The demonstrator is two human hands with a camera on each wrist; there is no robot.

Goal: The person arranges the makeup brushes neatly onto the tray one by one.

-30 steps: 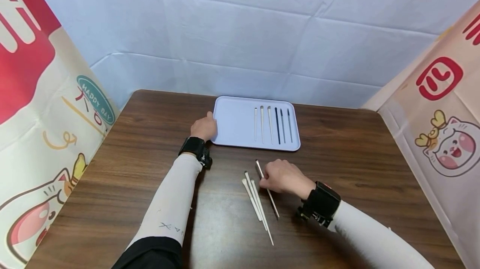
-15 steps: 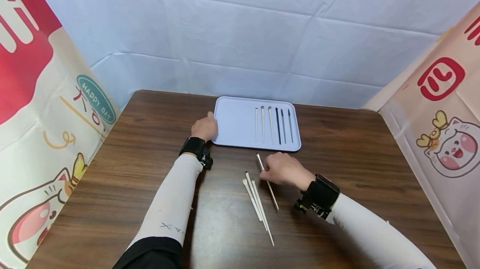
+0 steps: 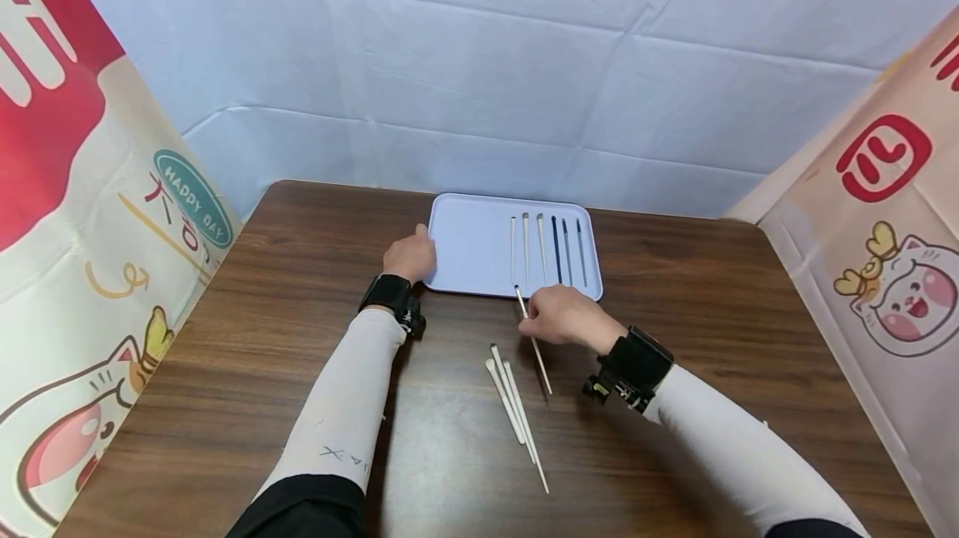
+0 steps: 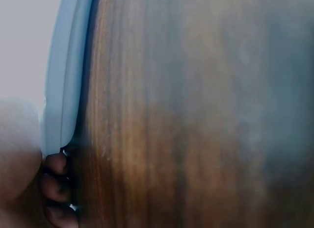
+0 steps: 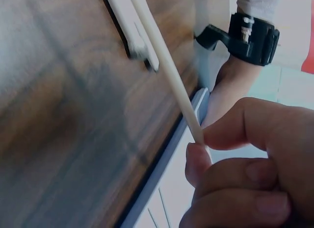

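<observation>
A thin makeup brush with a pale handle (image 3: pixel 541 365) (image 5: pixel 169 71) is pinched between the thumb and index finger of my right hand (image 3: pixel 568 318) (image 5: pixel 245 169). Its tip overlaps the tray's near rim in the head view. My left hand (image 3: pixel 409 256) (image 4: pixel 19 154) grips the left edge of the shallow white tray (image 3: pixel 472 246) (image 4: pixel 66 66), thumb above the rim and fingertips beneath. Several brushes lie in a row on the tray's right half, pale ones (image 3: pixel 526 246) on the left and dark ones (image 3: pixel 557 246) on the right.
A small bunch of pale brushes (image 3: pixel 517 413) (image 5: pixel 130 27) lies on the brown wooden table (image 3: pixel 300 271), in front of the tray. A pale blue cloth (image 3: pixel 479 80) hangs behind the table. Printed cloths (image 3: pixel 891 288) stand on both sides.
My right hand has carried the pinched brush away from the body, from beside the bunch up to the tray's near rim. The left hand keeps its grip on the tray.
</observation>
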